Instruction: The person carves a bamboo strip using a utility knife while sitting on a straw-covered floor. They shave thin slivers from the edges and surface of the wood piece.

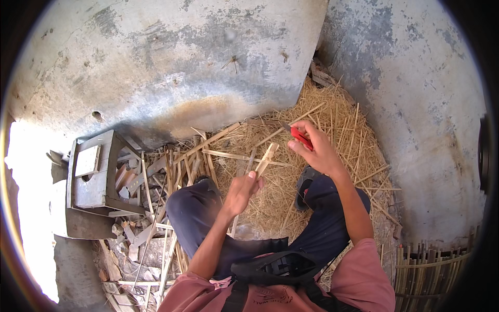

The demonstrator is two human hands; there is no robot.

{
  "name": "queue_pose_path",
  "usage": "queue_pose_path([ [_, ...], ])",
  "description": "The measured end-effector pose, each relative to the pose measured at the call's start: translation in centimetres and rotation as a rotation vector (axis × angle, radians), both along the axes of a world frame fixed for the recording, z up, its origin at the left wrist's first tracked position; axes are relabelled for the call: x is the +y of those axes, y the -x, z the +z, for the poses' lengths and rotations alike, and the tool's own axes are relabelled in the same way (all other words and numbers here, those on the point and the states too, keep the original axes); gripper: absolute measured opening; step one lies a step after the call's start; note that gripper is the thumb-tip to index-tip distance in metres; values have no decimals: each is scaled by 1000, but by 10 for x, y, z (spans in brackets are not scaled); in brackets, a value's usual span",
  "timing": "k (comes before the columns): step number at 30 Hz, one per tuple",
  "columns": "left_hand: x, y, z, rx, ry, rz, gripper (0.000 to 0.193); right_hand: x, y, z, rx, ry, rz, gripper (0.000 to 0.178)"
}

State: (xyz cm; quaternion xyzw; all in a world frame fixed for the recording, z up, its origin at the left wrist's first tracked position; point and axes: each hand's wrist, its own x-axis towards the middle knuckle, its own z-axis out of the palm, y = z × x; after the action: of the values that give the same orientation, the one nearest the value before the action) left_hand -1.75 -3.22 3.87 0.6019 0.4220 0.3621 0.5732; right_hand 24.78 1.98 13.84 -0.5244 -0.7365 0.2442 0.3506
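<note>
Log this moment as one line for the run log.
left hand: holds bamboo strip | right hand: holds red-handled knife | ground: straw

Seated person, head view: pink top, dark trousers.
Short pink sleeves, forearms bare. Left hand point(243, 190) and right hand point(317, 148) ungloved. Navy trousers creased at knees. Black strap bag across the lap, dark sandal on one foot.

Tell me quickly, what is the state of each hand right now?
Left hand: closed on a thin pale split bamboo strip.
Right hand: closed on a small red-handled knife.
</note>
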Motion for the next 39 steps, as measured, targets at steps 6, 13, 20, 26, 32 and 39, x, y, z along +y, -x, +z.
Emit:
queue_pose_path([
  [6, 0, -2, 6, 48, -22, 148, 62, -13, 20, -7, 10, -66, 193, 32],
  [13, 1, -5, 1, 100, -213, 169, 59, -17, 33, -15, -237, -270, 209, 33],
  [20, -10, -20, 19, 266, -302, 311, 40, -18, 37, -19, -172, -254, 170, 29],
  [26, -8, -26, 2, 317, -285, 436, 42, -21, 45, -9, -173, -207, 104, 25],
  [32, -7, -29, -5, 348, -306, 442, 42, -23, 45, -15, -185, -259, 46, 25],
  [39, -4, -31, -8, 373, -290, 446, 39, -24, 47, -19, -233, -308, -15, 26],
])
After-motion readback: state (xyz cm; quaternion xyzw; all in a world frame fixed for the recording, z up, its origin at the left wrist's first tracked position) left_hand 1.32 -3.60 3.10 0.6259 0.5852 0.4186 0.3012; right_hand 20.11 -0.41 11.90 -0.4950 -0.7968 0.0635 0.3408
